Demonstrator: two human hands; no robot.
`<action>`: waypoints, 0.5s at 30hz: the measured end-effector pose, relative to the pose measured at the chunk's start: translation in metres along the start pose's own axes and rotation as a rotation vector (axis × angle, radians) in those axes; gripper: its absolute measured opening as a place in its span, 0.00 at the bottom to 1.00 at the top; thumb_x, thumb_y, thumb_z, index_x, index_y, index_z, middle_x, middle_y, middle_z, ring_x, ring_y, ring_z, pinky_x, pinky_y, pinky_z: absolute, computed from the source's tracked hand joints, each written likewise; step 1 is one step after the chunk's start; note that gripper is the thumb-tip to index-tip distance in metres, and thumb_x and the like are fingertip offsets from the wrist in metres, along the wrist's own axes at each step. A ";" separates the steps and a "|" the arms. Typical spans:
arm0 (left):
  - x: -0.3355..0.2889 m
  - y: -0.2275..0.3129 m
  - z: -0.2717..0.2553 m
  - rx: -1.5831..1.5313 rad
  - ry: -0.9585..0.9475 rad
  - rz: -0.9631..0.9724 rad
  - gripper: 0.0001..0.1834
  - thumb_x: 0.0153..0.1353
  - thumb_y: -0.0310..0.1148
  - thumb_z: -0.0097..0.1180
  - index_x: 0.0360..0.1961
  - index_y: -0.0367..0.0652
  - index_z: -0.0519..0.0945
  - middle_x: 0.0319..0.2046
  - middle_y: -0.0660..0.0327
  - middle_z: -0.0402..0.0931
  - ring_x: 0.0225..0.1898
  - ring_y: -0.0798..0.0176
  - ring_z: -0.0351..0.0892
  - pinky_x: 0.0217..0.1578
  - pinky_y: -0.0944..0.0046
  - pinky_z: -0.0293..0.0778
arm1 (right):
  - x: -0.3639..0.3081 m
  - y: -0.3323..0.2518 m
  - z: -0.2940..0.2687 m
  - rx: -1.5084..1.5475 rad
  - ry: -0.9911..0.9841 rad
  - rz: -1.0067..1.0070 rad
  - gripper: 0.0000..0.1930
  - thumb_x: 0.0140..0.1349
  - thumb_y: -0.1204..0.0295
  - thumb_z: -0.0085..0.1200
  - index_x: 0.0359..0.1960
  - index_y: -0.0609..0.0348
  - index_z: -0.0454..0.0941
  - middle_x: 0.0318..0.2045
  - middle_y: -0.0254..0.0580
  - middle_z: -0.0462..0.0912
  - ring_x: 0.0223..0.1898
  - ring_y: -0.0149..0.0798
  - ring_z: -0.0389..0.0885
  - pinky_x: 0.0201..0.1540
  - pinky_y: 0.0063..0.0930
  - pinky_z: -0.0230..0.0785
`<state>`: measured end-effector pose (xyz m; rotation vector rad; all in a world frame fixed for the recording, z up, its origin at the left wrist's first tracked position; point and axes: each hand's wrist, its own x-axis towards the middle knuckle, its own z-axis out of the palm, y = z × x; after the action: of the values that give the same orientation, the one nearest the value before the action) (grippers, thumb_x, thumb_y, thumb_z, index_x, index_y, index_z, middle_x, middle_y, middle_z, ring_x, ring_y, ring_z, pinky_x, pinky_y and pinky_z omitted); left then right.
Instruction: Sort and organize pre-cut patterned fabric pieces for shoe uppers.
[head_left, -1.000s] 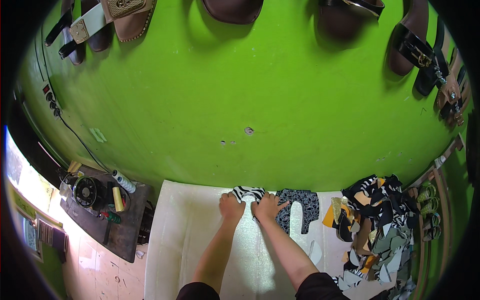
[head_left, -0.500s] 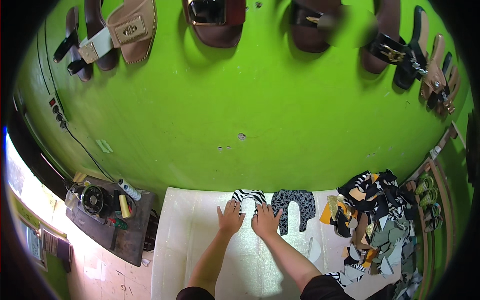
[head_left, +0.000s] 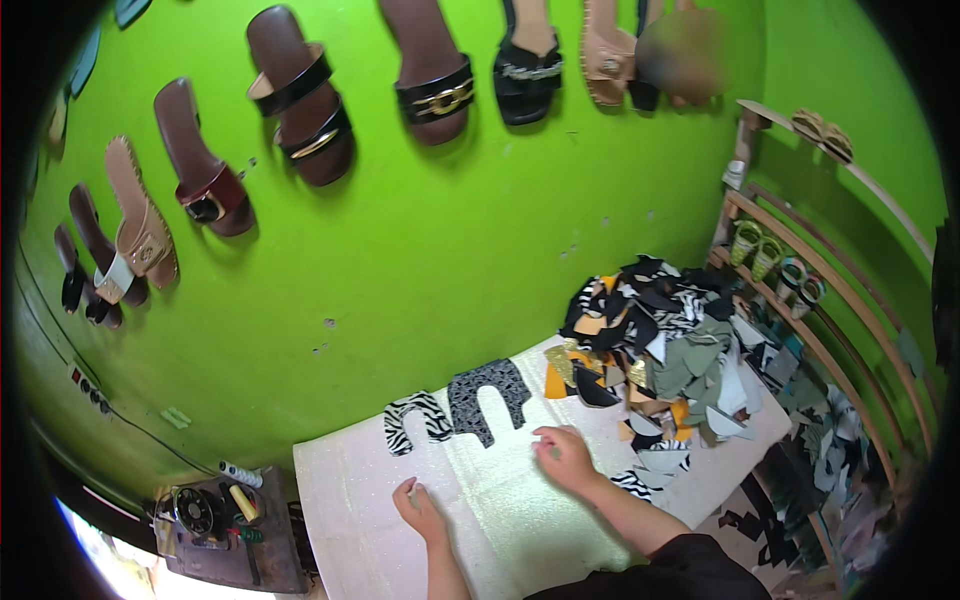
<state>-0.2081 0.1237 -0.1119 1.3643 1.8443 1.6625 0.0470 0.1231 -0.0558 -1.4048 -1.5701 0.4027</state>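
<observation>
Over the white sheet, my left hand [head_left: 422, 512] is held with nothing visible in it, its fingers loosely bent and the thumb apart. Just right of the cut pieces, my right hand [head_left: 566, 460] has its fingers curled in toward the thumb; whatever may be between them is hidden. A zebra-print U-shaped piece [head_left: 403, 408] lies flat near the sheet's far edge. Beside it, touching or nearly so, rests a dark grey patterned U-shaped piece [head_left: 470, 385]. Neither hand touches these two pieces.
A heap of mixed scraps [head_left: 690, 350] covers the far right of the white-covered table [head_left: 350, 520]. At lower left stands a dark side table [head_left: 275, 540] with thread spools. Sandals [head_left: 430, 100] hang on the green wall. A wooden rack [head_left: 860, 340] stands at right.
My view has turned right. Both hands have lifted off the zebra-print piece and drawn back; the right one has moved past the grey piece. A pale half-round scrap there is no longer visible.
</observation>
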 end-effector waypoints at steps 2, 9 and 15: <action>-0.026 0.023 0.014 -0.127 -0.070 -0.087 0.11 0.54 0.23 0.48 0.40 0.36 0.72 0.39 0.56 0.66 0.40 0.62 0.66 0.45 0.63 0.64 | -0.013 0.027 -0.037 -0.129 0.065 0.003 0.05 0.54 0.71 0.54 0.33 0.52 0.78 0.20 0.34 0.79 0.28 0.37 0.78 0.52 0.41 0.58; -0.085 0.104 0.071 -0.144 -0.183 0.126 0.15 0.51 0.22 0.51 0.42 0.38 0.71 0.47 0.54 0.61 0.44 0.60 0.64 0.46 0.62 0.62 | 0.060 0.106 -0.210 -0.711 0.297 0.019 0.09 0.49 0.70 0.54 0.34 0.54 0.78 0.32 0.38 0.78 0.42 0.42 0.75 0.58 0.58 0.50; -0.125 0.167 0.134 -0.110 -0.063 0.236 0.17 0.49 0.22 0.52 0.43 0.38 0.70 0.51 0.49 0.56 0.56 0.49 0.55 0.58 0.52 0.50 | 0.102 0.156 -0.250 -0.875 -0.179 0.466 0.39 0.45 0.51 0.59 0.59 0.51 0.62 0.56 0.49 0.66 0.59 0.49 0.63 0.63 0.62 0.40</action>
<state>0.0273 0.0848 -0.0449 1.6176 1.5829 1.7812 0.3511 0.1742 -0.0094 -2.4857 -1.6244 0.0922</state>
